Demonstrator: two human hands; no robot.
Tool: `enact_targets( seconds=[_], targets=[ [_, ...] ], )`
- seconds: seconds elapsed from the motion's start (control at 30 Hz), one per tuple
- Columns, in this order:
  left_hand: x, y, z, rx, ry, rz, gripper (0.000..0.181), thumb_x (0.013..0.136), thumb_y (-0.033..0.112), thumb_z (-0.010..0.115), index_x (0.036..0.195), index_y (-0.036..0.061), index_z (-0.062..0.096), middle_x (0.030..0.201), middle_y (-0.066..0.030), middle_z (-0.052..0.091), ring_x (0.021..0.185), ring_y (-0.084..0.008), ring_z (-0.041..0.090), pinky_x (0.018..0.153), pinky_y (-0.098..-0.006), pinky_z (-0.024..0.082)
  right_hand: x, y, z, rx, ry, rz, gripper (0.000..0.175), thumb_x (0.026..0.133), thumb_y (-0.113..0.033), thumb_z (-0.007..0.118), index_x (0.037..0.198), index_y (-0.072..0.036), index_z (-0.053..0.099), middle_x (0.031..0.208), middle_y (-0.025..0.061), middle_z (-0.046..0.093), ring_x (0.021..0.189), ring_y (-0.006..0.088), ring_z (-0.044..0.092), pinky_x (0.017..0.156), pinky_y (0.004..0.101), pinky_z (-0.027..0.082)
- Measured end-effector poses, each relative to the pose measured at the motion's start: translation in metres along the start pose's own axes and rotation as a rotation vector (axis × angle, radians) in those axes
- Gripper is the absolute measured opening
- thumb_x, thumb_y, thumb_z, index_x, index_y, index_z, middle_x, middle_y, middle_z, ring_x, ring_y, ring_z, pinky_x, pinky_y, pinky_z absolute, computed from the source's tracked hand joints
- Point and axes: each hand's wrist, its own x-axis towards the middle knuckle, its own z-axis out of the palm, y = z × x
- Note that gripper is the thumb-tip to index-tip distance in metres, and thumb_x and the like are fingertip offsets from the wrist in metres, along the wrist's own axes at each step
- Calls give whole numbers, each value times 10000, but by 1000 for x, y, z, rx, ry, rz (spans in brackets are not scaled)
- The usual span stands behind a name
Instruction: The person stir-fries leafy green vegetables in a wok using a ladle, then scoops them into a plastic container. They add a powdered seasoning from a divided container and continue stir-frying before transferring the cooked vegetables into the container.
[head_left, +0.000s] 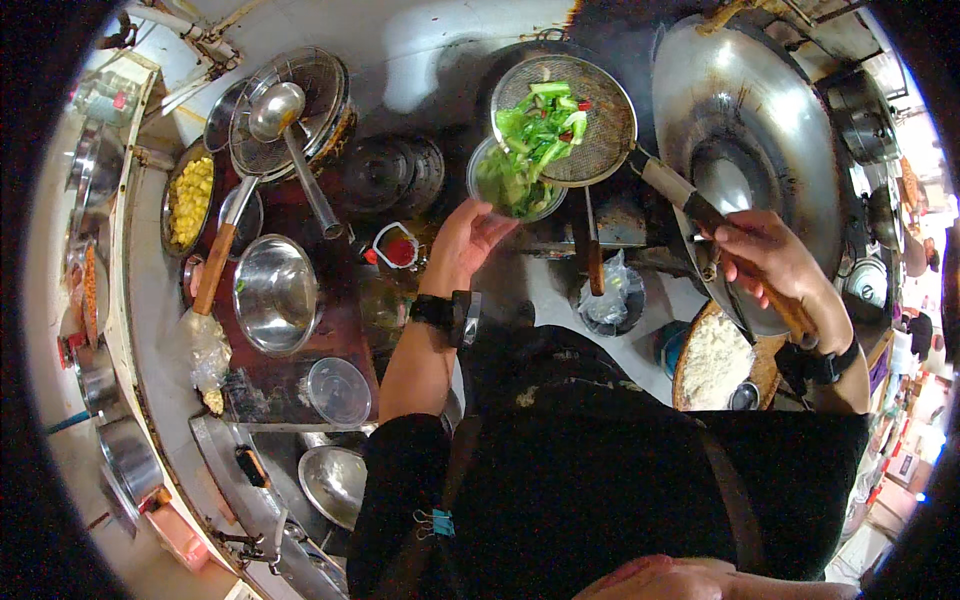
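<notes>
My right hand (757, 251) grips the long handle of a round wire-mesh strainer (611, 146). Cooked leafy greens (547, 124) with a few bits of red chili lie on the strainer's left side. The strainer is held over the rim of a clear round plastic container (477, 176), and greens spill across into it. More greens are inside the container, steadied from below by my left hand (474, 232). Beneath the strainer sits a dark wok (517, 71), mostly hidden. A wooden-handled utensil (595, 262) sticks out toward me there.
A large steel wok (810, 142) stands at right, above a basket of white flour-like powder (716, 352). To the left are a steel bowl (277, 292), a ladle (300, 154) resting on a strainer, a bowl of yellow chunks (191, 202) and a plastic lid (339, 391).
</notes>
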Motion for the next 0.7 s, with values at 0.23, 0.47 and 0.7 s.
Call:
enact_targets(
  seconds=[0.23, 0.47, 0.7],
  targets=[
    [-20, 7, 48, 14, -76, 14, 240, 828, 43, 667, 1053, -25, 621, 1026, -134, 666, 957, -293, 668, 890, -464, 602, -28, 7, 21, -226, 91, -177, 195, 1007, -175, 531, 1045, 3, 603, 654, 2, 544, 394, 52, 447, 347, 222, 349],
    [-36, 18, 47, -94, -101, -33, 282, 855, 75, 639, 1100, -57, 598, 1105, -180, 668, 963, -334, 685, 909, -460, 595, -34, 23, 38, -585, 393, -707, 207, 939, -124, 617, 1092, 14, 637, 746, 157, 585, 629, 171, 544, 596, 331, 468],
    [-88, 28, 10, -201, -257, 21, 425, 843, 109, 691, 1231, -5, 561, 1160, -151, 661, 1020, -302, 672, 916, -437, 577, -64, -1, 68, -140, 225, -414, 182, 994, -142, 537, 1004, 12, 633, 626, 21, 574, 438, 80, 487, 412, 241, 398]
  ],
)
